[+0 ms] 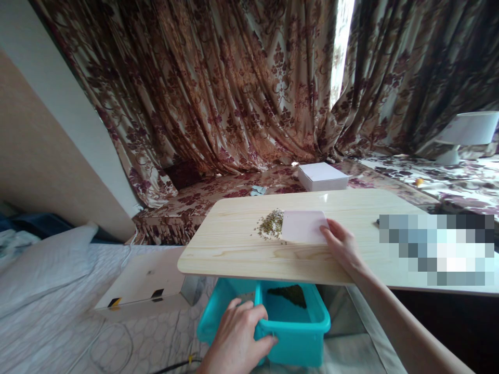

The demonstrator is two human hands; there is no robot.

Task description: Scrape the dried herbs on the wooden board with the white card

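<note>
My right hand [338,240] grips the right end of a flat white sheet [304,227], thumb on top, low over the wood-look table [230,257]. Against the sheet's left edge lies a loose pile of small greenish-brown grains [270,225], with a few strays around it. Lower down, my left hand [244,332] is closed on the near rim of a turquoise bin [296,345], where its divider meets the rim. The bin sits below the table's front edge, partly under it. Dark green grains [290,295] lie in its right compartment; my hand hides part of the left one.
A white box [323,176] stands behind the table. A pale carton [150,280] and cables lie on the bed at left. Something blurred out [440,249] rests at the table's right. A lamp [468,132] stands far right, before patterned curtains [234,78].
</note>
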